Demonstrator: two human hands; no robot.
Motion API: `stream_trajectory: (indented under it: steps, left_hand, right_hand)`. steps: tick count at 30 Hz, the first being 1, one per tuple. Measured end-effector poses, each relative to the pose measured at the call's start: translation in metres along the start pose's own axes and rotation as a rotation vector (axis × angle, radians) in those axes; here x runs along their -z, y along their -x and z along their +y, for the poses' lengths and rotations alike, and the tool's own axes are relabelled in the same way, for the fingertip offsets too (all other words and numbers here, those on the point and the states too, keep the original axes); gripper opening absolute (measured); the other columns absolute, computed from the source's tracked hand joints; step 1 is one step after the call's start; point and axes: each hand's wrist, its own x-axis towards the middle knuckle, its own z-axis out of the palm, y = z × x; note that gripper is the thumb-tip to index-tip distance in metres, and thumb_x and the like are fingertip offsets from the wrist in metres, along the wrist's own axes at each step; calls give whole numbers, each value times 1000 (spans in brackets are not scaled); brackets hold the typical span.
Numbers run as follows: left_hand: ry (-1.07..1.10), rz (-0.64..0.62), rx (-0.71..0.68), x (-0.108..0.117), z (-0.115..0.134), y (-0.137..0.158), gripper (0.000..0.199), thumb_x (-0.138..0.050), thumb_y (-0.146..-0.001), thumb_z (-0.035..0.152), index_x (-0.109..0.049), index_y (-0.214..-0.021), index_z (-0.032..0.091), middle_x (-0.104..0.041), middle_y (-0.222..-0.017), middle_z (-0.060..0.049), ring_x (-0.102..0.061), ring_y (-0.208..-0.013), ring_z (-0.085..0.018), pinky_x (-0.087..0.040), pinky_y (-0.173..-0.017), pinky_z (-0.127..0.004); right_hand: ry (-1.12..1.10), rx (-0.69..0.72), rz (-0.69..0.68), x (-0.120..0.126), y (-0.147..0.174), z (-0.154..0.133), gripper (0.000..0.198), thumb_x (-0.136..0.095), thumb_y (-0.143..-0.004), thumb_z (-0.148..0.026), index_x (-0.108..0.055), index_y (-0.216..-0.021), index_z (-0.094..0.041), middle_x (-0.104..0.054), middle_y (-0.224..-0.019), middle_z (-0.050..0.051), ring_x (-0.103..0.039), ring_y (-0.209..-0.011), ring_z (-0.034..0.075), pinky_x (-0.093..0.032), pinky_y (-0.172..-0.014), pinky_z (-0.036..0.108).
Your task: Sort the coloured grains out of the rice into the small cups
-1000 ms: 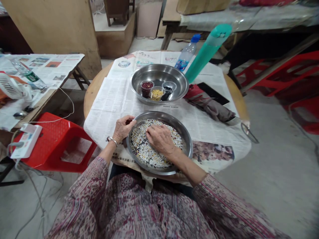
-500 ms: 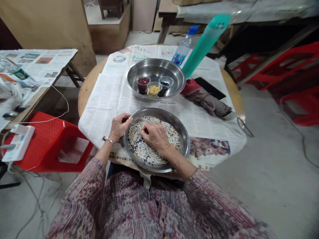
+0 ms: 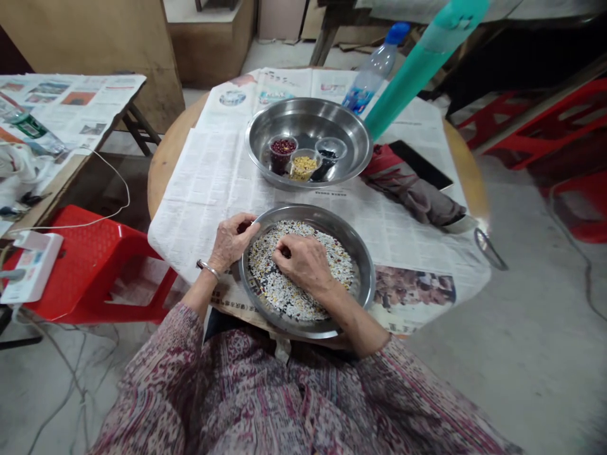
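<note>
A steel basin (image 3: 367,287) in front of me holds a spread of white grains (image 3: 284,294) mixed with yellow, black and dark red bits. Over the middle of these grains is my right hand (image 3: 306,262), its thumb and fingers pinched together; whatever is between them is too small to make out. My left hand (image 3: 232,240) rests at the basin's left rim with fingers curled and the thumb by the edge. Something dark shows within its curl, but I cannot tell what. A second steel basin (image 3: 355,120) behind holds clear cups of red beans (image 3: 283,148), yellow kernels (image 3: 303,166) and black beans (image 3: 328,158).
Newspaper (image 3: 199,183) covers the round table. At the back stand a plastic bottle (image 3: 372,76) and a tall green tube (image 3: 417,69). A folded umbrella (image 3: 412,189) and a black tablet-like object (image 3: 420,164) lie right. A red stool (image 3: 90,265) with a power strip (image 3: 33,265) is left.
The view has shifted slightly, so the table and basins appear larger and farther right. My right hand stays over the grains, its fingers drawn a little closer together. My left hand stays at the rim.
</note>
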Motion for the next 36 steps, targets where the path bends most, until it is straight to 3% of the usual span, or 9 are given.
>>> stream_trajectory:
  steps: [9,19,27,36]
  left_hand:
    - [-12,-2,-9,1,-1,0,15,-63,-87,28,-73,-91,17,-74,-79,-2,-63,-69,-13,-50,-66,-25]
    - [-6,2,-26,0,-3,0,16,-64,-87,29,-73,-91,17,-72,-76,-1,-60,-64,-11,-48,-62,-24]
    - [-9,4,-25,1,-2,0,16,-63,-87,29,-73,-91,17,-75,-80,-3,-64,-69,-13,-51,-66,-24]
    - [4,8,-14,1,-3,-1,18,-64,-85,32,-73,-89,17,-74,-79,-2,-63,-68,-13,-51,-66,-24]
  right_hand:
    - [-209,-175,10,16,3,5,14,-56,-79,-22,-64,-68,-20,-68,-68,2,-56,-61,15,-38,-65,29]
    - [-914,-445,-71,29,6,17,17,-65,-75,-35,-62,-68,-20,-63,-55,-1,-54,-53,12,-42,-57,27]
    - [-1383,-620,-212,44,8,5,19,-74,-65,-35,-67,-66,-18,-67,-66,1,-57,-57,10,-45,-57,25]
    - [-1556,-724,-210,45,13,5,12,-72,-61,-27,-65,-67,-18,-65,-69,1,-55,-57,10,-44,-57,26]
